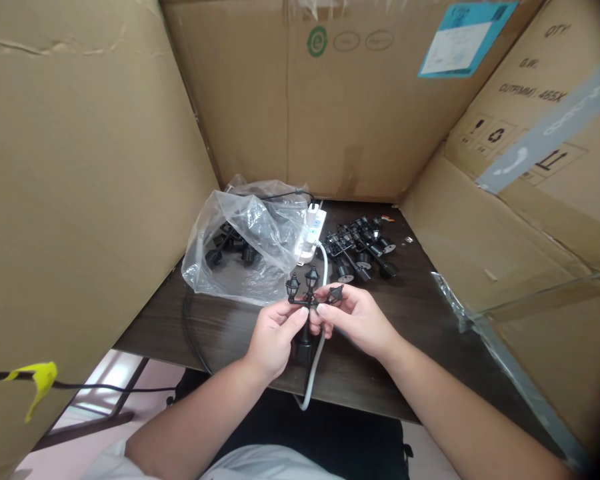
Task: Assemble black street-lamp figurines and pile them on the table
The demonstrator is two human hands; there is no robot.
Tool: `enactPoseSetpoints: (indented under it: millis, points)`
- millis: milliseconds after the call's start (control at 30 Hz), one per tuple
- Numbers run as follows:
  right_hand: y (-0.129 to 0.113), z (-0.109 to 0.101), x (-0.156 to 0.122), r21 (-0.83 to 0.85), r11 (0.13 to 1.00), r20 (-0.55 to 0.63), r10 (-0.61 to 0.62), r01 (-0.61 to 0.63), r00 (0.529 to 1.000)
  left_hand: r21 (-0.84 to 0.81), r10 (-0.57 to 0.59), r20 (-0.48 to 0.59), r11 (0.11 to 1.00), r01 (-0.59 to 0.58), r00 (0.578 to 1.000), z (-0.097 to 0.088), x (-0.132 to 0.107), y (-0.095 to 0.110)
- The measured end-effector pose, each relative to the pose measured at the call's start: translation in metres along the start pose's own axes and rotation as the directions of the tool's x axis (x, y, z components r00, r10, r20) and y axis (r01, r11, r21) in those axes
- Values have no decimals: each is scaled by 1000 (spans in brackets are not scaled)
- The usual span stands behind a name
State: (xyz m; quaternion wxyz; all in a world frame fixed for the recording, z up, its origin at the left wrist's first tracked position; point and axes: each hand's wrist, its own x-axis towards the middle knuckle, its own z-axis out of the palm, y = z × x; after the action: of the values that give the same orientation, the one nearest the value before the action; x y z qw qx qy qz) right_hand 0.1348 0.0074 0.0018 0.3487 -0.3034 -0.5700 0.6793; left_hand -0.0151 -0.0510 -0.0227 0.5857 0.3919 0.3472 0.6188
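A small black model street lamp (pixel 307 293) with three lantern heads stands upright between my hands above the dark table (pixel 410 320). My left hand (pixel 274 337) is closed around its post and crossbar. My right hand (pixel 355 317) pinches the right-hand lantern (pixel 336 293) at the end of the arm. The lamp's round base (pixel 303 350) shows just below my left fingers.
A clear plastic bag (pixel 250 243) with black lamp parts lies at the back left. A pile of several black lamps (pixel 363 247) sits at the back right. A white power strip (pixel 313 230) and its grey cable (pixel 320 347) run down the middle. Cardboard boxes (pixel 80 187) wall in the table.
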Motion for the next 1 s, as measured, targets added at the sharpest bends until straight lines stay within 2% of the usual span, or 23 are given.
enactPoseSetpoints:
  millis: [133, 200, 267, 333, 400, 467, 533, 600, 667, 767, 833, 933, 1000]
  points:
    - [3, -4, 3, -71, 997, -113, 12, -20, 993, 160, 112, -144, 983, -88, 983, -3, -1, -3]
    - [3, -5, 2, -119, 992, -156, -64, 46, 986, 276, 177, -231, 955, -110, 957, -4, -2, -4]
    - [1, -6, -1, -191, 970, -104, -175, 153, 979, 405, 273, -283, 903, -143, 920, -4, -3, -5]
    - [-1, -5, -6, -251, 937, 25, -244, 242, 969, 518, 396, -270, 828, -214, 878, -4, -4, -5]
    - [-1, -3, -10, -271, 919, 122, -261, 285, 958, 596, 505, -225, 748, -292, 833, -3, -4, -4]
    - [1, -2, -11, -263, 920, 134, -262, 289, 956, 643, 578, -179, 681, -350, 796, -1, -5, -2]
    - [4, -1, -11, -243, 936, 95, -239, 255, 966, 661, 609, -142, 645, -384, 780, 1, -5, 0]
    - [6, 0, -10, -209, 961, 38, -180, 184, 983, 658, 584, -131, 656, -371, 801, 2, -7, 2]
    - [5, 1, -9, -160, 980, -13, -124, 120, 992, 622, 504, -155, 718, -312, 849, 2, -8, 2]
    - [2, 0, -9, -63, 994, -50, -92, 89, 995, 487, 305, -208, 856, -172, 929, 0, -8, 3]
    - [-1, 0, -9, -21, 997, -47, -81, 80, 996, 379, 168, -201, 922, -82, 965, -1, -6, 5]
    - [-4, 1, -9, -78, 994, -25, -76, 74, 997, 276, 58, -120, 961, -23, 991, 0, -4, 7]
    - [-4, 1, -9, -216, 968, -44, -141, 129, 989, 249, 20, -59, 969, -4, 998, 1, -3, 9]
